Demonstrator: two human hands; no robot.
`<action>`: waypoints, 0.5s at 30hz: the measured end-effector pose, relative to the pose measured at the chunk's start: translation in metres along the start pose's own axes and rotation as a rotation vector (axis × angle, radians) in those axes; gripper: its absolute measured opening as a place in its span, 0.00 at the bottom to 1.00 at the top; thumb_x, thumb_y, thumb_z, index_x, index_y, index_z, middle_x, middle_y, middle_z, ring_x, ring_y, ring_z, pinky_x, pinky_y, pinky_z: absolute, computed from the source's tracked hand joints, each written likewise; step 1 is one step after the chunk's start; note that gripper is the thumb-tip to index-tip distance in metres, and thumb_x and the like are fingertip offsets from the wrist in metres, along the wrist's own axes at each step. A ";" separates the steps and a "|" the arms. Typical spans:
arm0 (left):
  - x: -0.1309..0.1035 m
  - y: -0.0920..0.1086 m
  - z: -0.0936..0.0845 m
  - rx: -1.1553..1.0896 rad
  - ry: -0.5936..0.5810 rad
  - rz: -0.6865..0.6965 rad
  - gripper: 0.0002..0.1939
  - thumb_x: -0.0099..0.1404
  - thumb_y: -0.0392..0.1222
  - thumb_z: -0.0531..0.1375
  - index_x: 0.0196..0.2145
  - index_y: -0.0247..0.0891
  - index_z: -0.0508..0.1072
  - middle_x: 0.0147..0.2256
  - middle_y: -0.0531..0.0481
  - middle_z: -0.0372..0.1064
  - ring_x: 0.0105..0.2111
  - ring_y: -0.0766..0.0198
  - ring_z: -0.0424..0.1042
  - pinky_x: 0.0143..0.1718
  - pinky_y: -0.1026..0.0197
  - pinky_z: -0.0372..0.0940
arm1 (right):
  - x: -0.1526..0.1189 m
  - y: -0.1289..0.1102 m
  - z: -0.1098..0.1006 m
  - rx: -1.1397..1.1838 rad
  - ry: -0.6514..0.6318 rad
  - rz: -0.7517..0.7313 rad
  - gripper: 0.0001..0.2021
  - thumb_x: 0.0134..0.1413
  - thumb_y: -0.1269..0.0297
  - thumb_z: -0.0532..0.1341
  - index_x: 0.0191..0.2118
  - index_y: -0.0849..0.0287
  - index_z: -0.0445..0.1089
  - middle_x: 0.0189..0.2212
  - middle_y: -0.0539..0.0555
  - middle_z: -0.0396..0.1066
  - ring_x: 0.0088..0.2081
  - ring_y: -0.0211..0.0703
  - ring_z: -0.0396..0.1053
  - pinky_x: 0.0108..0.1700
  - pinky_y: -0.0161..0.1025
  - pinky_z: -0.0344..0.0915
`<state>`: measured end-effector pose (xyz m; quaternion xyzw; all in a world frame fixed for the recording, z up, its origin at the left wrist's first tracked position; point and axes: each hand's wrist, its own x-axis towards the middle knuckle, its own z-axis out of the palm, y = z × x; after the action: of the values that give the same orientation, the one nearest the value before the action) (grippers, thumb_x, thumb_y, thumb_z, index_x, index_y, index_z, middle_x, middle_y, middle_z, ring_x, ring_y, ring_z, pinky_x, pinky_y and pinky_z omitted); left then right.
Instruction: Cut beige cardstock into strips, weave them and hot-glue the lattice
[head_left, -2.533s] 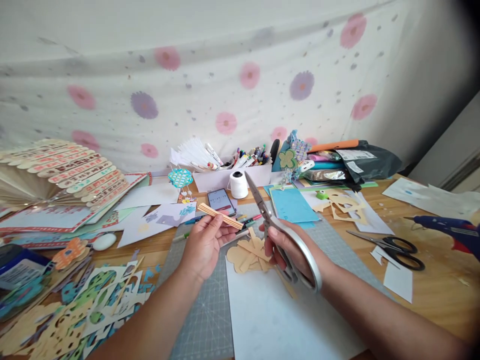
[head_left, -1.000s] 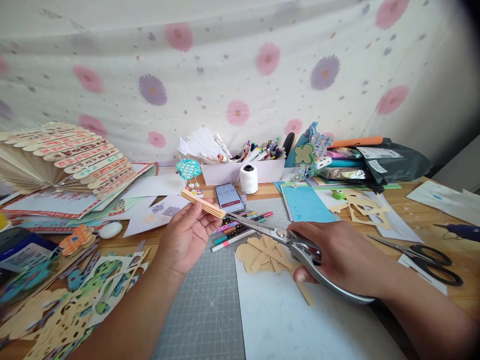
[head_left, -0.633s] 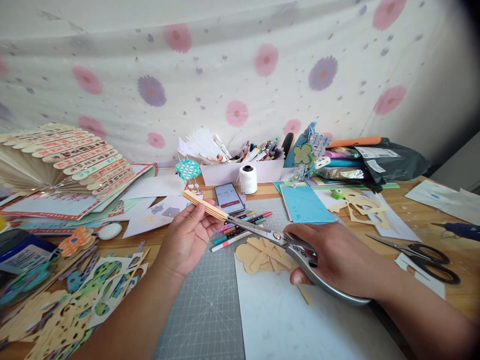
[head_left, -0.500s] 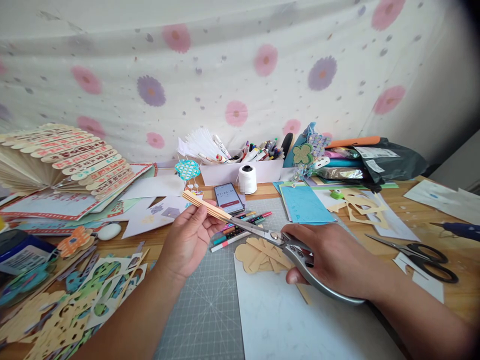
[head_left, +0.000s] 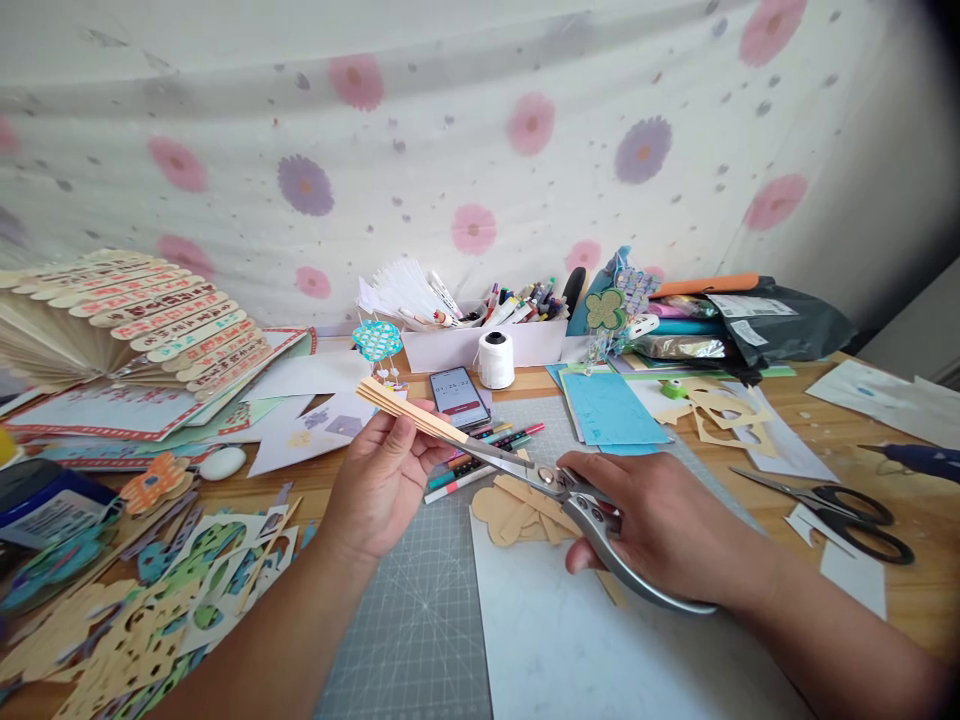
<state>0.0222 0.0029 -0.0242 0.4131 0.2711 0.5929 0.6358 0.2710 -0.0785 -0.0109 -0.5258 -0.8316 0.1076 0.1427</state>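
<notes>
My left hand (head_left: 386, 470) pinches a narrow stack of folded tan paper (head_left: 401, 410) between thumb and fingers, tilted down to the right. My right hand (head_left: 660, 525) is wrapped around the silver handles of a pair of scissors (head_left: 551, 480). The scissor blades point left and meet the lower right end of the paper; whether they have cut into it cannot be made out. Beneath the scissors, tan paper cutouts (head_left: 517, 510) lie on a white sheet (head_left: 570, 640). Several markers (head_left: 480, 465) rest behind the blades on the grey cutting mat (head_left: 405, 620).
A phone (head_left: 456, 395) and a white thread spool (head_left: 496, 360) stand at the back. Black-handled scissors (head_left: 847, 510) and a dark blue tool (head_left: 922, 460) lie at right. Paper scraps (head_left: 142, 630) pile up at left, near an open stick-covered booklet (head_left: 172, 320).
My right hand and the scissors have shifted slightly left, and the handles look a little more closed. The tan paper stays in my left hand.
</notes>
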 end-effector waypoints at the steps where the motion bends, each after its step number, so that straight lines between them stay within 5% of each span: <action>1: 0.000 0.001 0.001 -0.002 0.000 0.003 0.16 0.50 0.46 0.74 0.34 0.37 0.79 0.31 0.50 0.78 0.32 0.63 0.77 0.34 0.64 0.74 | 0.000 -0.001 0.000 0.001 0.002 -0.002 0.19 0.57 0.46 0.62 0.42 0.58 0.68 0.29 0.53 0.74 0.30 0.47 0.70 0.31 0.38 0.57; 15: -0.004 0.006 0.004 -0.001 -0.001 0.046 0.18 0.45 0.47 0.76 0.32 0.37 0.79 0.30 0.51 0.78 0.32 0.62 0.77 0.32 0.63 0.74 | -0.002 0.003 0.004 -0.052 0.086 -0.051 0.16 0.58 0.51 0.62 0.44 0.59 0.69 0.28 0.53 0.75 0.29 0.46 0.70 0.31 0.39 0.57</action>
<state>0.0219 -0.0017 -0.0175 0.4194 0.2610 0.6074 0.6222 0.2732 -0.0791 -0.0157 -0.5123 -0.8403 0.0594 0.1672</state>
